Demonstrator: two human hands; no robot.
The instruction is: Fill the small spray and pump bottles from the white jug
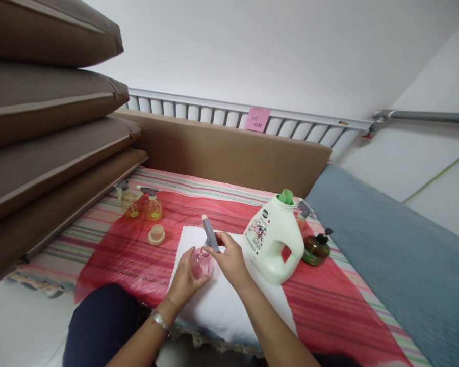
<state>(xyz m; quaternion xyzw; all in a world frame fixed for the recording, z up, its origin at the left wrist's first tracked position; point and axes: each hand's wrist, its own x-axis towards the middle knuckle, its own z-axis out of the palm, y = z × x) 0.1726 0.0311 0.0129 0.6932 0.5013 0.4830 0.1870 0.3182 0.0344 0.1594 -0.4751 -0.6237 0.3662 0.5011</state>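
A small pink transparent spray bottle is held upright over a white cloth. My left hand wraps round the body of the bottle. At its neck, my right hand grips the grey spray head, which sits on the bottle's mouth. Whether the head is screwed tight I cannot tell. To the right stands a large pale green detergent jug with a green spout and no cap on it. A round pale cap lies to the left of the cloth.
Two yellowish spray bottles stand at the back left. Behind the jug are another spray bottle and a dark green pump bottle. Red plastic sheeting covers the striped cloth. Stacked brown cushions rise on the left; a brown panel stands behind.
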